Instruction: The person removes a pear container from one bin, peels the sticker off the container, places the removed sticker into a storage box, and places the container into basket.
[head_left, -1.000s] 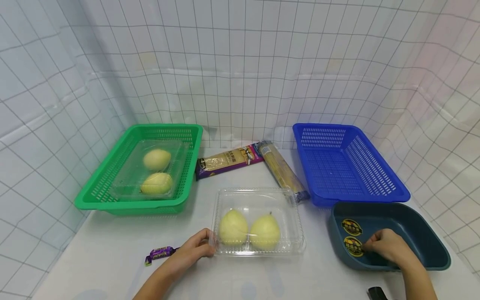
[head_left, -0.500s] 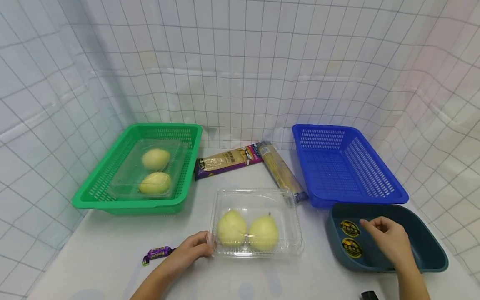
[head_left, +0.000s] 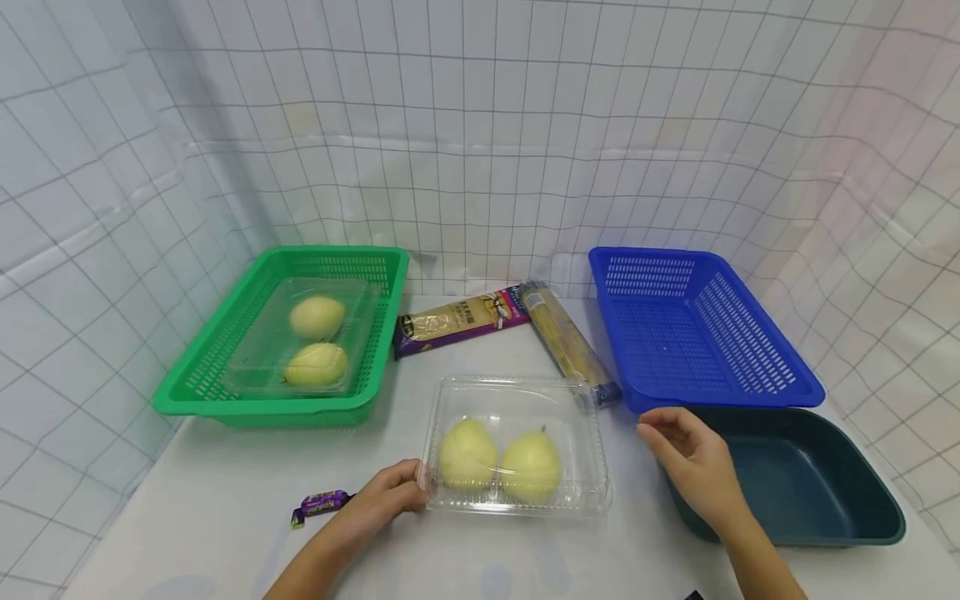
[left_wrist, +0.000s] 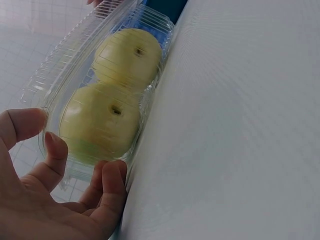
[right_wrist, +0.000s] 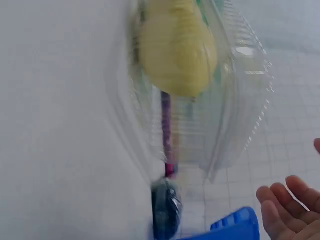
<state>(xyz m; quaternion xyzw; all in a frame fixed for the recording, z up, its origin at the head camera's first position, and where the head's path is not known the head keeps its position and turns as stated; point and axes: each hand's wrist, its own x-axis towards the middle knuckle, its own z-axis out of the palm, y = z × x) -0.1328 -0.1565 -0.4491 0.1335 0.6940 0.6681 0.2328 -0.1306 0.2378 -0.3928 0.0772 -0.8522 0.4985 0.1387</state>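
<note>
A clear plastic clamshell box point(head_left: 516, 446) with two yellow pears point(head_left: 498, 458) lies on the white table in front of me. My left hand point(head_left: 390, 493) holds its left edge, thumb on top and fingers curled under, as the left wrist view shows on the box point(left_wrist: 95, 100). My right hand point(head_left: 686, 450) hovers with loose fingers just right of the box, over the near-left corner of the dark teal tray point(head_left: 810, 492), and holds nothing. The right wrist view shows the box point(right_wrist: 200, 85) ahead of that hand's fingers point(right_wrist: 285, 207).
A green basket point(head_left: 217, 392) at the left holds a second clamshell with two pears point(head_left: 315, 337). A blue basket point(head_left: 705, 333) stands at the right. Two long noodle packets point(head_left: 457, 321) point(head_left: 566, 342) lie behind the box. A purple candy point(head_left: 318, 504) lies beside my left wrist.
My right hand has left the dark teal tray and moved left towards the right side of the pear box. The left hand has kept its hold on the box.
</note>
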